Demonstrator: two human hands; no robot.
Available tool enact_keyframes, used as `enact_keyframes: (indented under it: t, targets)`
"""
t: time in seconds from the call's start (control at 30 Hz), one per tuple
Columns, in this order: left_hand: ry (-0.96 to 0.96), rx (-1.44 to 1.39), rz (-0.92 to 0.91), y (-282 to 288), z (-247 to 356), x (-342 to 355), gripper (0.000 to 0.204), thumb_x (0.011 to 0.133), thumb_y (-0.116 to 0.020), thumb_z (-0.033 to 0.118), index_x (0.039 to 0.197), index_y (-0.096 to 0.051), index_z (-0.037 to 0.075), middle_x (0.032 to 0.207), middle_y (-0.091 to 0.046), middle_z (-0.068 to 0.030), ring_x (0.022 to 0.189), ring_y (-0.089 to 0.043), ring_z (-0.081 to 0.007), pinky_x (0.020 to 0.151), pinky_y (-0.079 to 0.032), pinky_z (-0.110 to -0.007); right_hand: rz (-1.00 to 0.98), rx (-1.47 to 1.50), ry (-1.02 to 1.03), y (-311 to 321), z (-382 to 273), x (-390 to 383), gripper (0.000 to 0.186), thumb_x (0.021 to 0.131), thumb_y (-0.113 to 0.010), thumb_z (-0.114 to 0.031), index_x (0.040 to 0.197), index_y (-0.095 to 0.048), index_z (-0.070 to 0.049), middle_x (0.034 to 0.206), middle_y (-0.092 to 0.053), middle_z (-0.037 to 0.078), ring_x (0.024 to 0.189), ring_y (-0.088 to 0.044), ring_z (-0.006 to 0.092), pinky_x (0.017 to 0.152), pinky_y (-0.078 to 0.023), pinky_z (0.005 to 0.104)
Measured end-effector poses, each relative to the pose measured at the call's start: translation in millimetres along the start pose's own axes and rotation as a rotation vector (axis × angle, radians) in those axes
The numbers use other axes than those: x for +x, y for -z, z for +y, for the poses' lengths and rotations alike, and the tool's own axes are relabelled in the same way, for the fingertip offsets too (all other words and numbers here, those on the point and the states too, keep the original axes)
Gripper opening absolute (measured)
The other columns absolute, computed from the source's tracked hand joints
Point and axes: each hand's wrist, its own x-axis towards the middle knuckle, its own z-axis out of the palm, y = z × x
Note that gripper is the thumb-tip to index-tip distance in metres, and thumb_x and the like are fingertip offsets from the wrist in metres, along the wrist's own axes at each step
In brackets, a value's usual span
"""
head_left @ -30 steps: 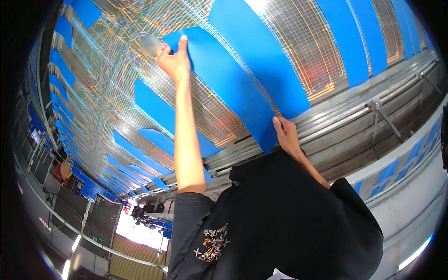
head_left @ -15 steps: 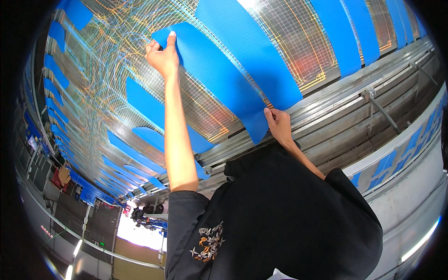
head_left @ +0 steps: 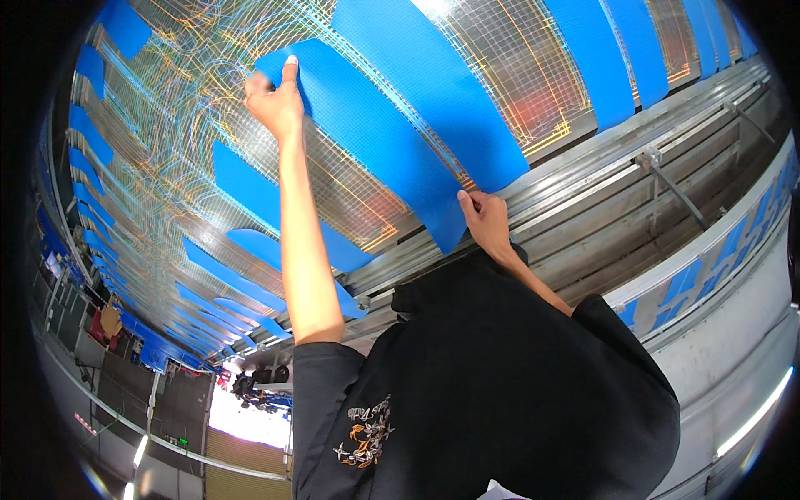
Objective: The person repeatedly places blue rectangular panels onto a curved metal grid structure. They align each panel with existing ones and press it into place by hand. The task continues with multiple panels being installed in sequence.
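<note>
A long blue textured sheet piece (head_left: 358, 108) lies slantwise on a shiny surface (head_left: 350, 179) covered with coloured grid lines. At its far, rounded end is my left hand (head_left: 279, 107), thumb stretched over the blue and fingers bent at the edge; the fingertips are blurred. My right hand (head_left: 488, 222) pinches the near end between thumb and bent fingers, where the piece hangs past the surface's edge in a pointed corner. A second, wider blue piece (head_left: 425, 67) runs alongside to the right, a narrow lined strip between them.
More blue pieces (head_left: 246, 187) lie in rows to the left, others (head_left: 596, 75) to the right. A metal rail (head_left: 567, 171) borders the surface in front of me. Beyond it are a bracket with a rod (head_left: 671, 187) and a lower grey channel (head_left: 608, 237).
The whole view has shifted slightly, so everything sits a little further left. My left fingertips have moved a little at the edge; both hands stay at the same blue piece.
</note>
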Motion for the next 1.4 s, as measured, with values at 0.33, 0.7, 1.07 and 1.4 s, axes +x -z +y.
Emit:
enact_keyframes:
  t: [0.33,0.7,1.07,1.4]
  targets:
    - [-0.037,0.025,0.012,-2,-6,1,0.033,0.082,-0.094,0.028,0.091,-0.083,-0.001,0.102,-0.068,-0.0081,0.09,-0.063,-0.0161,0.077,-0.05,-0.034,0.009,0.014,-0.024,-1,6,6,0.048,0.105,-0.064,-0.03,0.071,-0.061,0.003,0.053,-0.049,0.013,0.046,-0.044,0.0259,0.051,-0.036,0.0441]
    - [0.012,-0.013,0.018,-2,8,-4,0.041,0.078,-0.093,0.037,0.088,-0.079,0.0,0.111,-0.068,-0.0124,0.112,-0.058,-0.0308,0.105,-0.042,-0.049,0.012,-0.011,0.01,-6,18,9,0.047,0.105,-0.065,-0.028,0.07,-0.059,0.003,0.053,-0.046,0.013,0.047,-0.04,0.0235,0.051,-0.033,0.0437]
    - [-0.491,0.41,-0.017,1,51,-25,0.075,0.101,-0.069,0.04,0.158,-0.042,-0.001,0.168,-0.033,-0.0229,0.157,-0.024,-0.046,0.128,-0.015,-0.059,0.107,-0.052,-0.042,-1,5,7,0.048,0.096,-0.077,-0.031,0.063,-0.061,-0.001,0.053,-0.058,0.009,0.046,-0.054,0.022,0.051,-0.042,0.0413]
    - [-0.696,0.474,-0.547,4,56,-116,0.076,0.107,-0.05,0.046,0.159,-0.035,-0.008,0.171,-0.026,-0.0273,0.16,-0.019,-0.0449,0.13,-0.012,-0.06,0.14,-0.106,-0.037,-2,14,7,0.051,0.091,-0.081,-0.035,0.06,-0.057,-0.002,0.053,-0.058,0.013,0.047,-0.055,0.0293,0.053,-0.043,0.0448]
